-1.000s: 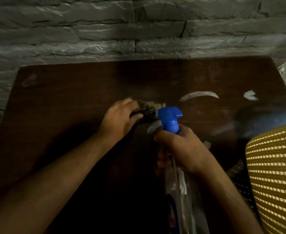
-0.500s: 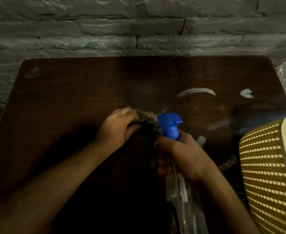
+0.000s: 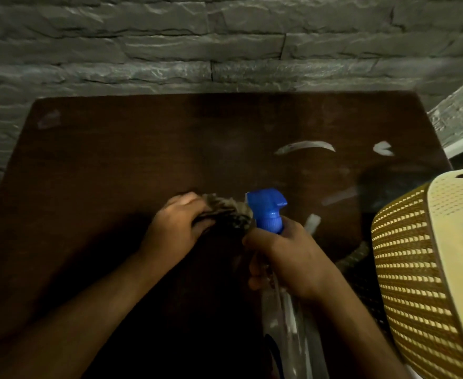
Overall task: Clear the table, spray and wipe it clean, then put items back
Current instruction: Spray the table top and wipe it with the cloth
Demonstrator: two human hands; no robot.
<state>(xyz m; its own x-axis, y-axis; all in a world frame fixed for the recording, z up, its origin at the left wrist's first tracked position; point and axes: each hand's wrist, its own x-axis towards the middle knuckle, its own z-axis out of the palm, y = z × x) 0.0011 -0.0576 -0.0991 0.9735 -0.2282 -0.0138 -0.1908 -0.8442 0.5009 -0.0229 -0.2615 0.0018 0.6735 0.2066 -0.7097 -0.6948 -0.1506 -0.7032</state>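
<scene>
The left hand [image 3: 174, 228] has its fingers curled over a bunched cloth [image 3: 229, 212], pressing it on the dark table [image 3: 115, 173] near the middle. The right hand [image 3: 285, 258] is wrapped round the neck of a clear bottle [image 3: 288, 324], its blue nozzle [image 3: 267, 209] just beside the cloth. A woven basket [image 3: 422, 269] stands at right

My right hand [image 3: 285, 258] covers the neck of the spray bottle [image 3: 288, 318]; its clear body runs off the bottom edge, label unreadable. My left hand [image 3: 175, 225] hides most of the cloth [image 3: 230, 212]. The woven basket [image 3: 427, 269] is cut by the right edge. The table [image 3: 115, 160] near edge is out of frame, very dark.
</scene>
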